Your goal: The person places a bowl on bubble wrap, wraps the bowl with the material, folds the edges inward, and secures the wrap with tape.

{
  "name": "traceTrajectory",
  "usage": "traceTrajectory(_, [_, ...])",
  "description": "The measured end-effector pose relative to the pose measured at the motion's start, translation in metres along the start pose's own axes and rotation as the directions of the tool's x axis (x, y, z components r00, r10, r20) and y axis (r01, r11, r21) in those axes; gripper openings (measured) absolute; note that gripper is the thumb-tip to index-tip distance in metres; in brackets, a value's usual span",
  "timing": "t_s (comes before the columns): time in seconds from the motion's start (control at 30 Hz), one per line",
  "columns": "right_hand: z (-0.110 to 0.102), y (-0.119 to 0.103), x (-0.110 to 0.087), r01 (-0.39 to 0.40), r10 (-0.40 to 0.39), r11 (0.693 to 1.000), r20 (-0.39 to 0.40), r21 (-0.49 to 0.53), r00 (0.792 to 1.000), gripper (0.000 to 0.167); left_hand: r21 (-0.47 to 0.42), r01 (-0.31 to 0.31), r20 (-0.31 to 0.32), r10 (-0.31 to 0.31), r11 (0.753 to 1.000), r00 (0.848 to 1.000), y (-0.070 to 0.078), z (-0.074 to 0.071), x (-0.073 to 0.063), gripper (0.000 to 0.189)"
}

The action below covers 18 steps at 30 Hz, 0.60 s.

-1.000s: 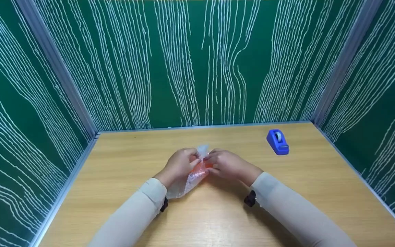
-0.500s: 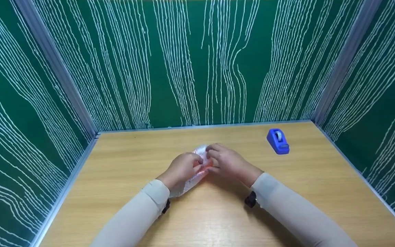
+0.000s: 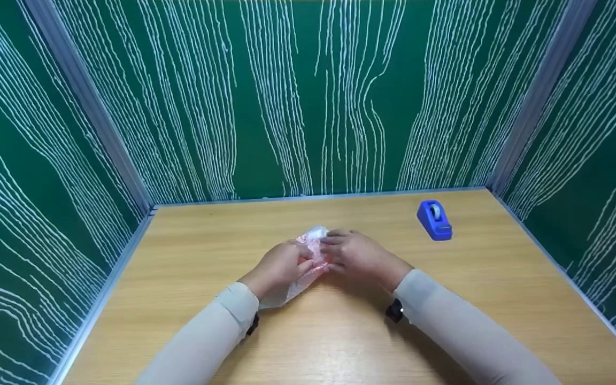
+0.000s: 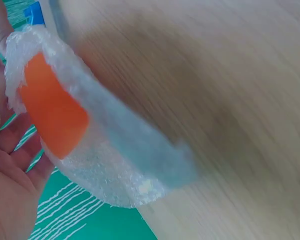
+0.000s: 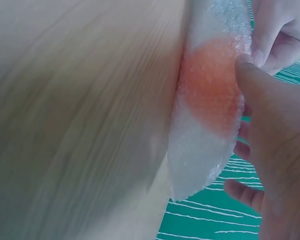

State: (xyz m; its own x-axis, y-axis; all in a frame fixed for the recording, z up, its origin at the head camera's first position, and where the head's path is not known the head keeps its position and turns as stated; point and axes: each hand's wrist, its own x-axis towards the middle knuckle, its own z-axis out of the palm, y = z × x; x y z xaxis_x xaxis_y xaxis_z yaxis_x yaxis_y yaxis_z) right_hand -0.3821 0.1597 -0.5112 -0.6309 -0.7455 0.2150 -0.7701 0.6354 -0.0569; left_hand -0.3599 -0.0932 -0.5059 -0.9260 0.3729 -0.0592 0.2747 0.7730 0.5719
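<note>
A sheet of clear bubble wrap (image 3: 294,289) lies folded around an orange object (image 4: 55,107) near the middle of the table. Through an opening in the wrap, the left wrist view shows the object's smooth surface; its kind cannot be told. My left hand (image 3: 277,268) pinches the wrap on its left side, thumb and fingers curled. From the right, my right hand (image 3: 361,258) rests fairly straight fingers against the wrapped bundle. The right wrist view has its thumb (image 5: 252,75) touching the bubble wrap (image 5: 197,162), beside the left hand's fingers.
A blue tape dispenser (image 3: 434,220) with a roll of tape stands at the back right of the wooden table (image 3: 201,235). Green walls (image 3: 265,160) with white wavy lines enclose the table at the back and sides, joined by grey metal posts.
My right fingers have straightened and come down onto the bubble wrap. The upper part of the wrap now lies folded over the orange object, covering more of it. My left hand keeps its pinch.
</note>
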Motion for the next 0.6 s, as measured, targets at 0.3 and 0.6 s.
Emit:
traceTrajectory(0.3, [0.0023, -0.0025, 0.0031, -0.001, 0.002, 0.999, 0.025, -0.051, 1.0, 0.046, -0.011, 0.003, 0.011, -0.003, 1.0, 1.0, -0.0039, -0.0024, -0.0047, 0.028])
traceTrajectory(0.6, [0.0019, -0.0017, 0.0032, -0.007, 0.012, 0.998, 0.072, -0.07, 0.997, 0.046, 0.033, -0.043, 0.01, 0.043, 0.999, 0.999, -0.0086, -0.0079, -0.0076, 0.027])
